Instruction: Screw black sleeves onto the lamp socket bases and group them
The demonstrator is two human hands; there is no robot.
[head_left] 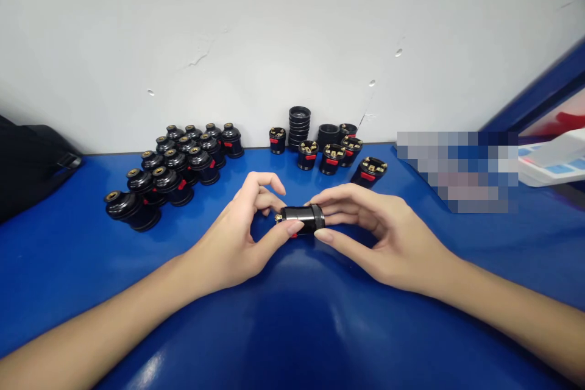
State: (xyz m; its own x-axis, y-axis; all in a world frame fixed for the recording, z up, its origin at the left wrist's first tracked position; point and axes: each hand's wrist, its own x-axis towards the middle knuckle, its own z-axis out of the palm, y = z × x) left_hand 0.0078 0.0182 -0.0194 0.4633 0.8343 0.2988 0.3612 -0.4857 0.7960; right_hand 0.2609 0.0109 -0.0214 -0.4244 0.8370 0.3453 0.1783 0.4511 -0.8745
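Note:
A black lamp socket (pixel 304 214) lies on its side between my two hands, just over the blue table. Brass terminals stick out of its left end, and a bit of red shows on its lower side. My left hand (pixel 237 237) grips the socket's body, thumb in front and fingers behind, with the index finger raised and bent. At the other end, my right hand (pixel 386 241) has its thumb and fingers closed around the ribbed black ring (pixel 319 217). The fingertips behind the socket are partly hidden.
Capped black sockets (pixel 171 186) stand grouped at left. Behind my hands are several open sockets (pixel 333 158) with brass terminals and a stack of black rings (pixel 300 128). A grey-white wall (pixel 274 42) backs the table. A black bag (pixel 36 164) sits far left, a white tray (pixel 553 158) far right.

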